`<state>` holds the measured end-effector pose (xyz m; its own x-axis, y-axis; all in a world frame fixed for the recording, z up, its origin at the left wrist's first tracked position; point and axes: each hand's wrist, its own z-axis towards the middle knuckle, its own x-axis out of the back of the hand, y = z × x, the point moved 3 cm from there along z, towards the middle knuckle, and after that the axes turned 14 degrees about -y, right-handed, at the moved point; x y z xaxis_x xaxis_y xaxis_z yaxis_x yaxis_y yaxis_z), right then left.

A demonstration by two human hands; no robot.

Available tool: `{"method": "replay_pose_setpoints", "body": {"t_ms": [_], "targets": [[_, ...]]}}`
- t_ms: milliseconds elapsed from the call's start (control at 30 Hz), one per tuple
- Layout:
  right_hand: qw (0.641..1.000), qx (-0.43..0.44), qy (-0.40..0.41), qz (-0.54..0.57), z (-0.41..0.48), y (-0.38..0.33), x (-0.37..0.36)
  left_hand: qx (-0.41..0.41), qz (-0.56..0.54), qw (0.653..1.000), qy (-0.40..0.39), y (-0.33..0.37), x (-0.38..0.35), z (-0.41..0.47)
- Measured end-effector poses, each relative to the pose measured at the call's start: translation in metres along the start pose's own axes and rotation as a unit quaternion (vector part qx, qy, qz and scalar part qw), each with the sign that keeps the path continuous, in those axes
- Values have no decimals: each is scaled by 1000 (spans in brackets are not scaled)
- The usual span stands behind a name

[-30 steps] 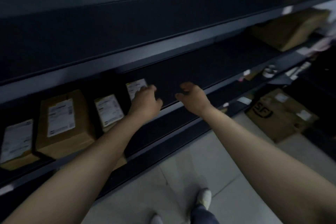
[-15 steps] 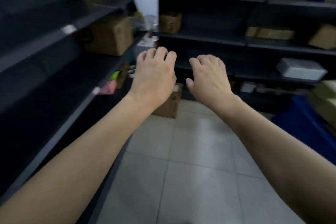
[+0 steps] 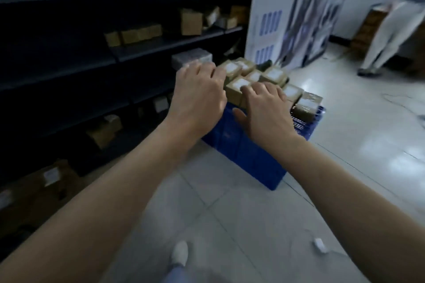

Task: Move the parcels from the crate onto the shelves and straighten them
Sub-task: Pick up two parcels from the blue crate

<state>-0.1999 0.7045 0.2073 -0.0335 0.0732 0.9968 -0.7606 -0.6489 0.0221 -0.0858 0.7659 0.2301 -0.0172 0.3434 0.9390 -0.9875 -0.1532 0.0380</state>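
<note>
Parcels [image 3: 239, 84] sit heaped in the crate [image 3: 248, 156] on the floor; left hand [image 3: 197, 96] and right hand [image 3: 268, 110] reach over them, spread and empty, so a careless grab could topple the stack.

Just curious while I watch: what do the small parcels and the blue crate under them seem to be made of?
Parcels: most likely brown cardboard, matte, each with a white paper label on top. Blue crate: probably moulded plastic, slightly glossy, with a ribbed, slotted wall.
</note>
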Motion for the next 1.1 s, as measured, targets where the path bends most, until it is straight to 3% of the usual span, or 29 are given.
{"method": "replay_pose_setpoints", "body": {"t_ms": [200, 467, 767, 1100], "targets": [[990, -139, -22, 11, 81, 61, -24, -90, -47, 994, -34, -8, -64, 112], [962, -266, -34, 58, 186, 116, -52, -128, -101, 981, -102, -51, -128, 238], [937, -325, -92, 88, 255, 198, -115, -147, -113, 956, -226, -40, -232, 334], [923, -322, -161, 134, 361, 326, -190, -72, -119, 934, -328, -13, -355, 458]]}}
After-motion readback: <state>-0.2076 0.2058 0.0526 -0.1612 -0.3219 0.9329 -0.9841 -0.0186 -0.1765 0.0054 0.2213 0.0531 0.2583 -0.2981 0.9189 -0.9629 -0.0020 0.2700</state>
